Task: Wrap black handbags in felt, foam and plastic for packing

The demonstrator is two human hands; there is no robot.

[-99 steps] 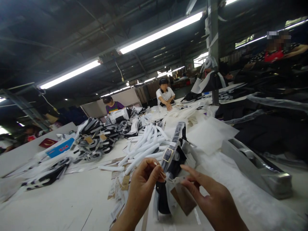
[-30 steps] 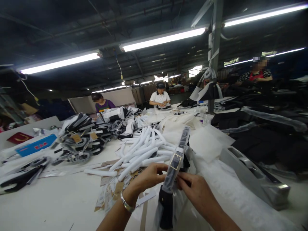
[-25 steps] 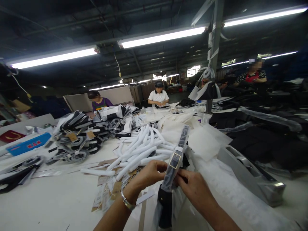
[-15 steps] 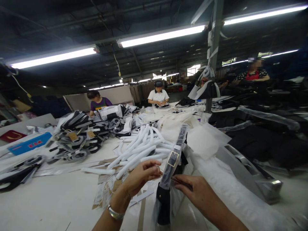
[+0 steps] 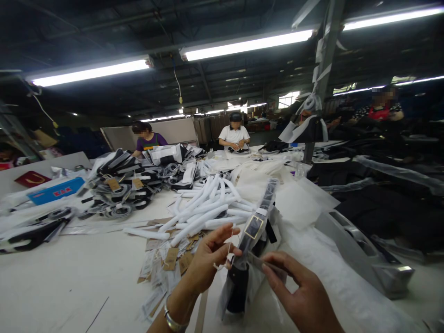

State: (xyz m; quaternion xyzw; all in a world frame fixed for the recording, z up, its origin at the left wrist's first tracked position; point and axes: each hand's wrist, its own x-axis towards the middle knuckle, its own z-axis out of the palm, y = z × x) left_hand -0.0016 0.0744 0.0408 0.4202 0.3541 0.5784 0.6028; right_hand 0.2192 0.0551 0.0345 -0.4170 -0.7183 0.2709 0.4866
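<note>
A black strap [image 5: 247, 243] with a gold buckle [image 5: 253, 227], wrapped in clear plastic, slants up in front of me. Its lower end is a dark wrapped part [image 5: 237, 289]. My left hand [image 5: 208, 259], wearing a silver bangle, is at the strap's left side with a thin white string [image 5: 229, 252] looped about its curled fingers. On the right of the strap, my right hand [image 5: 298, 284] pinches a flat greyish piece [image 5: 258, 262], whose far end reaches the strap's edge. Whether string and piece are joined is hidden behind the strap.
White padded tubes [image 5: 204, 208] lie heaped beyond my hands, with brown tags [image 5: 171, 259] beside them. Wrapped black straps [image 5: 118, 189] pile up at left, near a blue box [image 5: 55, 190]. A grey metal dispenser [image 5: 364, 259] stands at right. Co-workers sit farther back.
The white string now shows looped on my left fingers. My right hand has drawn slightly right, and more of the greyish piece shows. The view has shifted a little left.
</note>
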